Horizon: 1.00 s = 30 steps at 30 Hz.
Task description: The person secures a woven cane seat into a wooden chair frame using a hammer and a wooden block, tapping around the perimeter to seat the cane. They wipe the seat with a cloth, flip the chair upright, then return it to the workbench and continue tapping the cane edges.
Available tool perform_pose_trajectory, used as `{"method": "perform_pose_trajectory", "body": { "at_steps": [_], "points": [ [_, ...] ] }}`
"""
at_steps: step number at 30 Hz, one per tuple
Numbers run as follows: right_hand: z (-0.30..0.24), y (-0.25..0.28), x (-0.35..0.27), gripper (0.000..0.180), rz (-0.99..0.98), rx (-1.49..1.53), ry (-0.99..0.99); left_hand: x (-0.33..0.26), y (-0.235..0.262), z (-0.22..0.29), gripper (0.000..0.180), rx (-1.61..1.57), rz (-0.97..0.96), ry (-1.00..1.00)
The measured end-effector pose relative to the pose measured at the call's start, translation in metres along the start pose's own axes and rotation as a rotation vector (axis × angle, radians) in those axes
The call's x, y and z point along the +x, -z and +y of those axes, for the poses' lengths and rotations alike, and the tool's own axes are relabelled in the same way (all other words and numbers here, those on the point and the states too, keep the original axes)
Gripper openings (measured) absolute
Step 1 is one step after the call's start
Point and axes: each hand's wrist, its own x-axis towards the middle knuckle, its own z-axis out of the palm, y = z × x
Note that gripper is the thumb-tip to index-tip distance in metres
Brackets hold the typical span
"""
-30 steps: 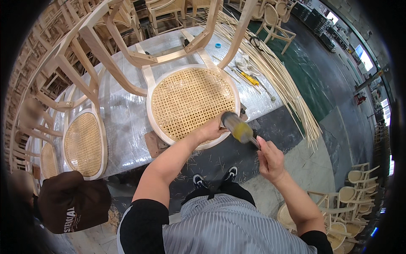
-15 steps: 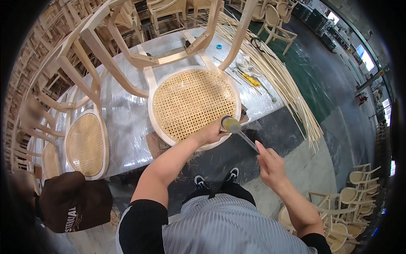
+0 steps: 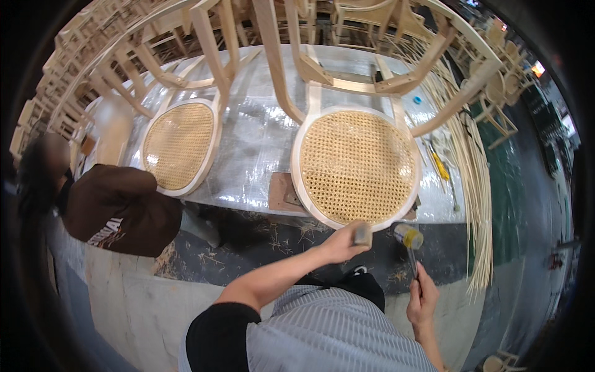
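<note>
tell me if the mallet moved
Yes: judged against the chair rim, the mallet has moved away from it, toward the person.

In front of me, a head-worn fisheye camera looks steeply down from the near side of a round cane panel, facing across it, taking in the wearer's striped torso below and wooden chair frames bending beyond.

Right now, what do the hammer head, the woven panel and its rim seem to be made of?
Hammer head: likely plastic, from its yellow, glossy look, though blur leaves that open.
Woven panel: probably cane, slightly shiny, judging by its straw colour and open lattice.
Rim: seemingly smooth, bare wood, from its pale tone, though no grain shows clearly.
</note>
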Motion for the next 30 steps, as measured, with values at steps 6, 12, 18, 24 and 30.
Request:
{"method": "perform_pose_trajectory", "body": {
  "at_steps": [6, 12, 18, 24, 30],
  "points": [
    [0.058, 0.006, 0.026, 0.038, -0.204, 0.172, -0.086, -0.096, 0.045, 0.012, 0.056, -0.294, 0.754, 0.185],
    [0.125, 0.035, 0.115, 0.035, -0.313, 0.247, 0.14, -0.067, 0.085, 0.06, 0.067, -0.428, 1.315, 0.005],
    [0.174, 0.058, 0.178, 0.034, -0.399, 0.325, 0.126, -0.016, 0.059, 0.092, 0.074, -0.696, 1.41, -0.158],
    [0.208, 0.021, 0.182, 0.039, -0.452, 0.484, -0.036, 0.001, 0.056, 0.103, 0.077, -0.603, 1.394, -0.155],
    [0.195, -0.022, 0.188, 0.042, -0.521, 0.553, -0.068, 0.037, 0.118, 0.107, 0.076, 0.016, 1.111, -0.002]
  ]
}}
